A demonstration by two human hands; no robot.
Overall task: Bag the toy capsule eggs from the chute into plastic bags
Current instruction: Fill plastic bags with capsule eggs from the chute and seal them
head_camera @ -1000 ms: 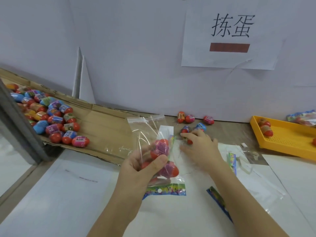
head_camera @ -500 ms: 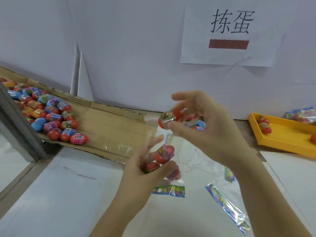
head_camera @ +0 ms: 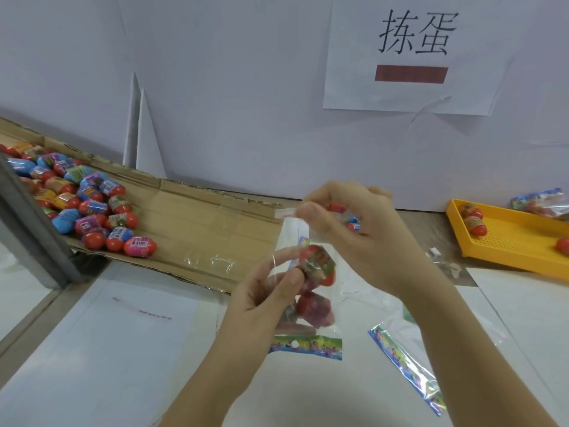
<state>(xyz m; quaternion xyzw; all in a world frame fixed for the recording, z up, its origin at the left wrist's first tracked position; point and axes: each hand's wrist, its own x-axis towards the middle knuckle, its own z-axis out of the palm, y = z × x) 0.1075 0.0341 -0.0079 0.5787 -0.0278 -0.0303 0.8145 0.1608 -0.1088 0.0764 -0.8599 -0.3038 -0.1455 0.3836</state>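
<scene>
Left hand [head_camera: 261,300]: fingers curled round clear plastic bag [head_camera: 308,346], capsule eggs [head_camera: 317,308] inside. Right hand [head_camera: 363,238]: fingers apparently pinch bag's top strip, above desk [head_camera: 123,349].

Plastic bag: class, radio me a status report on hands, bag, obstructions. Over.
Left hand holds plastic bag round its eggs. Right hand pinches bag's mouth. Nothing in the way.

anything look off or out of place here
Minor things only: a few eggs sit off the chute, behind the right hand, and an empty bag lies askew on the table. Nothing looks spilled or damaged.
</scene>
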